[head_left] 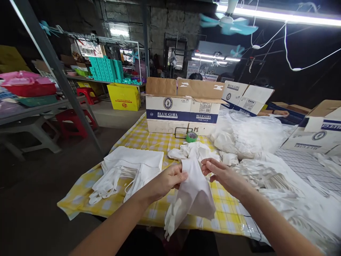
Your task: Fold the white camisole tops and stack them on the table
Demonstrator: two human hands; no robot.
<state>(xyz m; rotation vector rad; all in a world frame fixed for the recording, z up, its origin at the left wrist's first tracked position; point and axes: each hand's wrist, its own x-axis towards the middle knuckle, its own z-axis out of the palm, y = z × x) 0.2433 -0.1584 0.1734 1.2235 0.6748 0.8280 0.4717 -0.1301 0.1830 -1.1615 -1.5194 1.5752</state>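
My left hand pinches the upper left edge of a white cloth piece, thumb in front. The cloth hangs down over the table's front edge, with narrow strap-like ends at its lower left. Beside its upper right edge is my right hand, fingers loosely bent and apart; whether a fingertip touches the cloth I cannot tell. To the left lies a stack of white cloth pieces with straps at its near side. Just beyond my hands is a crumpled heap of white cloth.
A yellow checked tablecloth covers the table. At its back stand a Blue Girl carton, green tape roll and black wire frame. Plastic bags and cloth piles fill the right. Another person's hand shows behind.
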